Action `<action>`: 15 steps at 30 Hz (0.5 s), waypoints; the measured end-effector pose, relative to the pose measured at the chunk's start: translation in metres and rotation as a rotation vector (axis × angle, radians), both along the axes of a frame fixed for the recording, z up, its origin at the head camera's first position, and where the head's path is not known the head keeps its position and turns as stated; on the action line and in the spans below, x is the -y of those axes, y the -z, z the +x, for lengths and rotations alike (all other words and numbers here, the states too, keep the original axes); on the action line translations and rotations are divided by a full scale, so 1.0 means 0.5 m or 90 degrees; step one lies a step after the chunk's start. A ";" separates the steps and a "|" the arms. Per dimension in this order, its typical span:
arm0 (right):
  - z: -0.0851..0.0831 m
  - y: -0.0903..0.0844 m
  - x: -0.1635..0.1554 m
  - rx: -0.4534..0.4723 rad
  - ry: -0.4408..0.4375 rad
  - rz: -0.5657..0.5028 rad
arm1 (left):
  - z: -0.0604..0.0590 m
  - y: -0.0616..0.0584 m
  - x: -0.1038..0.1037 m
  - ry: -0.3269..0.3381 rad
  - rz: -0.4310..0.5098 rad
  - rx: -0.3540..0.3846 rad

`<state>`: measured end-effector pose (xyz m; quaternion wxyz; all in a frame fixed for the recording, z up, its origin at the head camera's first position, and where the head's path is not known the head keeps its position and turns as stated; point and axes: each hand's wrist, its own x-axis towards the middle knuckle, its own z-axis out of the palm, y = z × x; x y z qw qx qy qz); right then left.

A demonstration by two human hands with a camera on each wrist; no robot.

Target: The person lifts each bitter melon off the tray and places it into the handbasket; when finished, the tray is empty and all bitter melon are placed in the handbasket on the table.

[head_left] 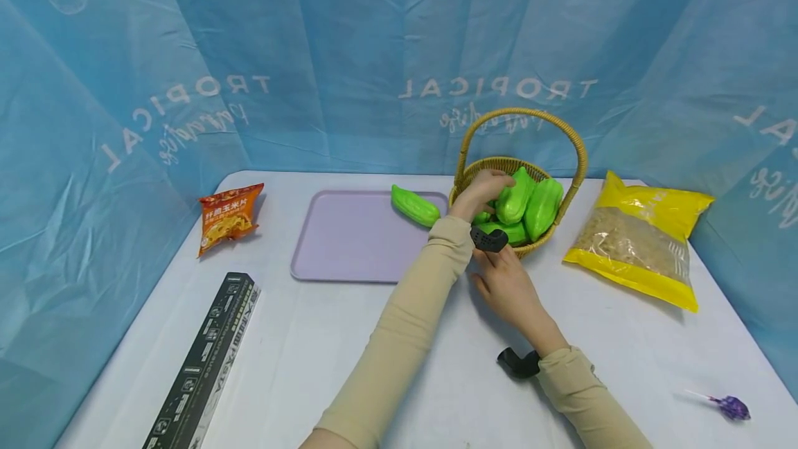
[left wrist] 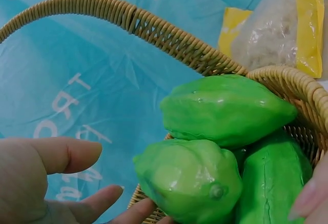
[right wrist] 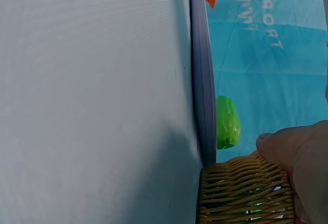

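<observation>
L hand (head_left: 485,189) is reaching into the wicker basket (head_left: 564,210), fingers (left wrist: 72,155) loosely spread and closing around a green gourd (head_left: 515,195) at the top of the pile; in the left wrist view the thumb sits apart from the others w/ nothing pinched yet. R hand (head_left: 508,286) rests at the basket's near rim, fingers against the wicker (right wrist: 243,196); can't tell if they curl on it or just press flat. One more gourd (head_left: 414,206) lies on the far right corner of the lilac tray (head_left: 349,238), just beside the basket.

Risks, as I judge them: gourds look glossy and slick, so a partial grip could let one slip back or roll off onto the counter (head_left: 386,366). Pile is stacked, so lifting the top one may shift the others. Handle (head_left: 524,120) arches right over the hand and could snag the wrist on the way out. If the R hand isn't bracing firmly, the basket may tip toward the tray.
</observation>
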<state>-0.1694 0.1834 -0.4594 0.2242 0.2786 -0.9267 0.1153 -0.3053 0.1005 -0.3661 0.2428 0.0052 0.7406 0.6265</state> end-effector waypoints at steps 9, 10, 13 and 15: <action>0.000 0.002 0.002 0.009 -0.003 -0.009 | 0.006 -0.035 0.020 0.051 -0.055 -0.050; -0.001 0.002 0.002 0.012 -0.001 -0.008 | 0.008 -0.044 0.024 0.060 -0.052 -0.055; 0.000 -0.001 0.003 0.024 0.006 -0.005 | 0.011 -0.074 0.038 0.084 -0.034 -0.078; 0.000 -0.005 0.003 0.035 0.010 -0.003 | 0.014 -0.095 0.049 0.089 -0.016 -0.091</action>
